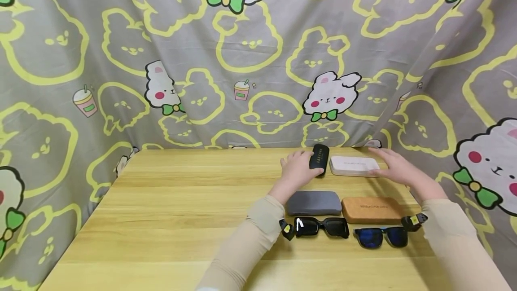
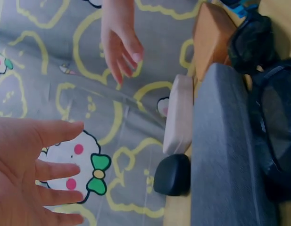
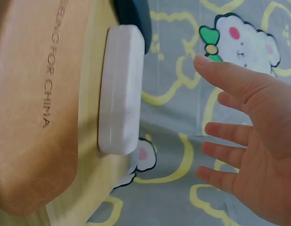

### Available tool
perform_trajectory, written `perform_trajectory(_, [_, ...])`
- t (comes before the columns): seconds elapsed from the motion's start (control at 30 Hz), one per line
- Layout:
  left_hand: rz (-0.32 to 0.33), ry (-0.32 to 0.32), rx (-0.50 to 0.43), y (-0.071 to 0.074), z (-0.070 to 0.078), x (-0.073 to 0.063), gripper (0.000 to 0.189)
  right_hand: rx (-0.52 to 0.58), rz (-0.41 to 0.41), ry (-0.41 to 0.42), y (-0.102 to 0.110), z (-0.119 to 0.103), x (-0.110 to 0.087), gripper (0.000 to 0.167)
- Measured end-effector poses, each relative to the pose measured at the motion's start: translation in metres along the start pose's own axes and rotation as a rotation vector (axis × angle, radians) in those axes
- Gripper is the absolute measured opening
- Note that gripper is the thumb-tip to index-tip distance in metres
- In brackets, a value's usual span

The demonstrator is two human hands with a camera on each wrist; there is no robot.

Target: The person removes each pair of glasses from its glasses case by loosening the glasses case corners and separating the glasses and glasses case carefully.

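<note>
My left hand (image 1: 298, 169) hovers just left of a black glasses case (image 1: 319, 160); in the left wrist view its fingers are spread and apart from the case (image 2: 172, 174). My right hand (image 1: 397, 169) is at the right end of a white glasses case (image 1: 353, 166). The right wrist view shows that hand (image 3: 258, 136) with fingers extended and a gap between it and the white case (image 3: 121, 89). Both cases lie at the table's back edge. Nearer the front are a grey glasses case (image 1: 313, 203) and a brown glasses case (image 1: 372, 210).
In front of the grey case lie black sunglasses (image 1: 322, 227), and blue-lensed sunglasses (image 1: 381, 237) lie before the brown case. A patterned curtain (image 1: 258, 116) hangs behind and beside the wooden table (image 1: 161, 219).
</note>
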State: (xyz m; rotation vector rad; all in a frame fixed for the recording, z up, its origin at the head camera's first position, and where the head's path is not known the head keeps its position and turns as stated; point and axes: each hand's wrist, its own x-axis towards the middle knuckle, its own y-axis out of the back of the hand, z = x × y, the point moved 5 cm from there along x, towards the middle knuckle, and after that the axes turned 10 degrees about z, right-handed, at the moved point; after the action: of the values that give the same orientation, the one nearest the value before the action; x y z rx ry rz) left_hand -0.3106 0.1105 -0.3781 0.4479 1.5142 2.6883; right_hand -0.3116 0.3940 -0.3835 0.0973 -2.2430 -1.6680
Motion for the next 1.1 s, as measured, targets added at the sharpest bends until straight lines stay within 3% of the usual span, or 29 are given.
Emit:
perform_trajectory(0.23, [0.056, -0.037, 0.037, -0.005, 0.021, 0.015, 0.064, 0.027, -0.041, -0.048, -0.013, 0.021, 0.011, 0.094])
perform_trajectory(0.6, [0.161, -0.119, 0.082, -0.022, 0.046, 0.036, 0.066, 0.023, -0.096, -0.106, -0.037, 0.043, 0.022, 0.095])
perform_trajectory(0.9, [0.147, -0.147, 0.114, -0.045, 0.048, 0.048, 0.072, 0.038, -0.106, -0.153, -0.054, 0.064, 0.025, 0.101])
perform_trajectory(1.1, [0.141, -0.153, 0.213, -0.062, 0.046, 0.056, 0.078, 0.070, -0.112, -0.160, -0.055, 0.064, 0.030, 0.098])
